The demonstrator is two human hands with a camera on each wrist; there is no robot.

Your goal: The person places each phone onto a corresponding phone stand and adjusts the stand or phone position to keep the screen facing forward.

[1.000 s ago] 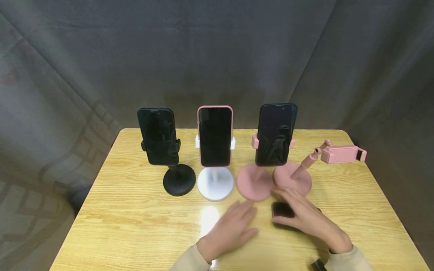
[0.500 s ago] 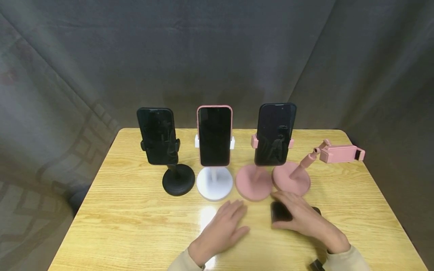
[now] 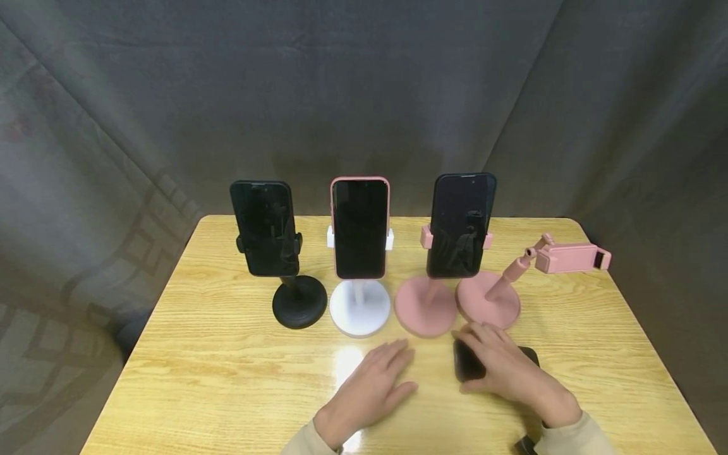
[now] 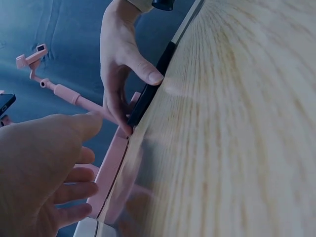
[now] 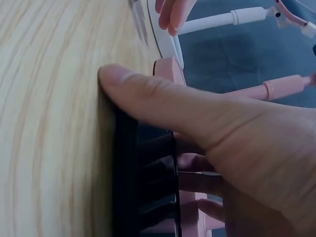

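A dark phone (image 3: 467,363) lies flat, screen up, on the wooden table at front right. My right hand (image 3: 509,366) spans its width from above. In the right wrist view, the thumb (image 5: 143,94) is at the phone's near edge and the fingers curl along the far edge. The left wrist view shows the same hold from the side, with the phone (image 4: 148,101) low against the tabletop. My left hand (image 3: 366,392) is at front middle, fingers relaxed, holding nothing. Just behind the right hand stands a pink phone stand (image 3: 489,300) with its clamp bare.
Three more stands hold upright phones in a row: a black stand (image 3: 299,303), a white stand (image 3: 359,309) and a pink stand (image 3: 425,309). A small black object (image 3: 524,445) is by the right sleeve. Grey curtain (image 3: 364,95) hangs behind the table (image 3: 227,379).
My left hand has drawn back slightly to the left, then stayed put. My right thumb has drawn in to the phone's near edge. The stands have not moved.
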